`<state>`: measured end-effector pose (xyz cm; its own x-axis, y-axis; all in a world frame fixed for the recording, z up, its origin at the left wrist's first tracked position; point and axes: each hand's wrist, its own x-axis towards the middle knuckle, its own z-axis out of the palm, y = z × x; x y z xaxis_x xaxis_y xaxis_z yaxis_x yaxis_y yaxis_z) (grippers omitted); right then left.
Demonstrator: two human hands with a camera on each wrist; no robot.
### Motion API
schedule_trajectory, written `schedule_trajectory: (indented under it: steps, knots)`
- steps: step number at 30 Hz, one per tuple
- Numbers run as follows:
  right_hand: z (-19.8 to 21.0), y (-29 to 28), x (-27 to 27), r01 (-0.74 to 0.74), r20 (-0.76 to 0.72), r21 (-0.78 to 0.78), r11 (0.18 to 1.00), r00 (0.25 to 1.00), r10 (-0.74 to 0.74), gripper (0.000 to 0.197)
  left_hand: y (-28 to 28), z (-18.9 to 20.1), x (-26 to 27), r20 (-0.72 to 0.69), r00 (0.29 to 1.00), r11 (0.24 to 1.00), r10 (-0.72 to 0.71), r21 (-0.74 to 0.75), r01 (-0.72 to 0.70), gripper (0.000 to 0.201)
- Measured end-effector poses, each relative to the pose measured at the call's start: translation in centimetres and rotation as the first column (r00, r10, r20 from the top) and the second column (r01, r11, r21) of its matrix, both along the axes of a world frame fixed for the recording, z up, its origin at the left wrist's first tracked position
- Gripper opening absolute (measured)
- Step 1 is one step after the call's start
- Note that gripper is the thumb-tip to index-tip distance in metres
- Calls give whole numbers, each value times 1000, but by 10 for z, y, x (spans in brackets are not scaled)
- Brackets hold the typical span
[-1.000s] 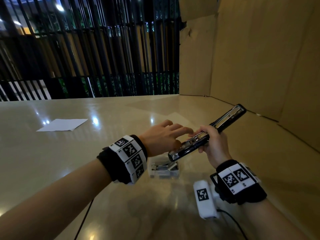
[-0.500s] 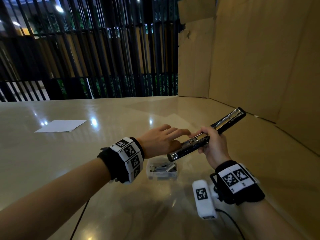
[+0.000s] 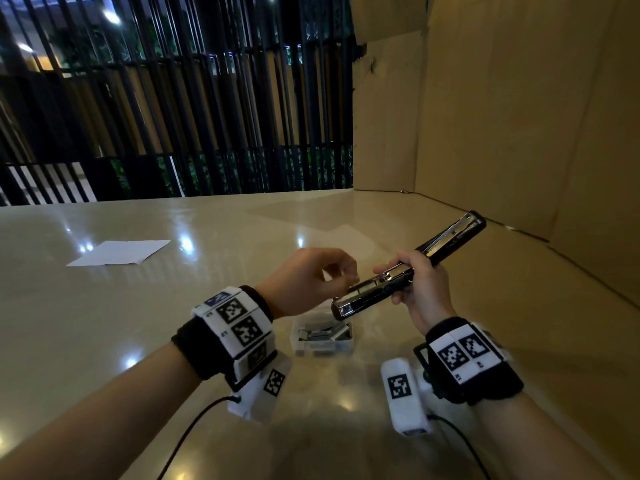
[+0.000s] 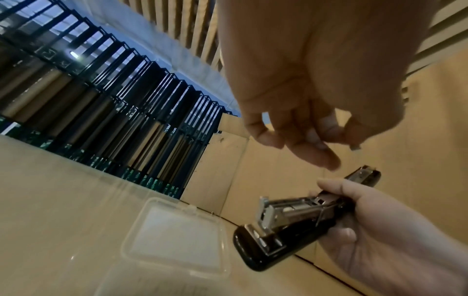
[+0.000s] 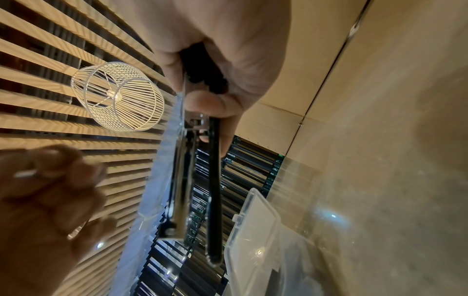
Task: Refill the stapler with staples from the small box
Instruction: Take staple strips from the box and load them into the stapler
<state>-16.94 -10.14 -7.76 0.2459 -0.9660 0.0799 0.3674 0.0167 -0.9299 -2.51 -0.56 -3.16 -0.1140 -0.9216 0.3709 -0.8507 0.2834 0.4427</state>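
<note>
My right hand (image 3: 417, 287) grips a black stapler (image 3: 377, 292) at its hinge and holds it above the table. The stapler is swung open, its metal staple channel (image 4: 291, 208) faces up, and the top arm (image 3: 450, 237) points away to the right. My left hand (image 3: 346, 275) hovers just left of the channel with fingers curled. It pinches what looks like a small staple strip (image 5: 25, 173) at its fingertips. A small clear plastic box (image 3: 322, 341) with staple strips lies open on the table under the stapler's nose, and its lid (image 4: 174, 230) is flipped back.
The glossy beige table (image 3: 156, 323) carries a white paper sheet (image 3: 117, 252) at the far left. Cardboard panels (image 3: 519, 116) wall off the right side and back corner. A black slatted railing (image 3: 173, 98) runs behind the table. A wire lamp (image 5: 117, 96) hangs overhead.
My left hand has lifted off the stapler's channel, and its straight fingers have curled into a pinch. The right hand and stapler have hardly moved.
</note>
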Motion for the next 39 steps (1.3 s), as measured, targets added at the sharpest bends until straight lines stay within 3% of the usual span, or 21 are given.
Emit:
schedule_trajectory:
  steps: [5,8,16,28,31,34,36,39]
  knots:
    - [-3,-3,0,108,13,80,991,994,-109,18,11,-2,4,174,984,946,38,310,-91,15]
    - [-3,-7,-1,160,30,133,978,986,-166,18,12,-12,10,309,948,897,76,394,-200,15]
    - [0,-8,-4,167,73,179,969,980,-182,15,4,-27,35,200,959,878,201,398,-267,19]
    - [3,-6,-4,144,71,179,973,985,-159,17,-8,-49,34,413,895,842,167,413,-348,21]
    - [2,-5,-4,133,67,163,978,987,-146,17,-10,-44,35,270,929,839,253,417,-350,22]
    - [3,-3,-3,115,84,144,983,988,-128,21,-11,-34,33,-97,934,896,344,332,-296,31]
    - [4,-2,-2,99,115,136,986,987,-115,21,-10,-29,30,-315,903,933,291,302,-195,35]
    - [5,-1,-2,63,163,136,989,983,-85,20,-11,-27,27,-400,900,964,175,256,-74,50]
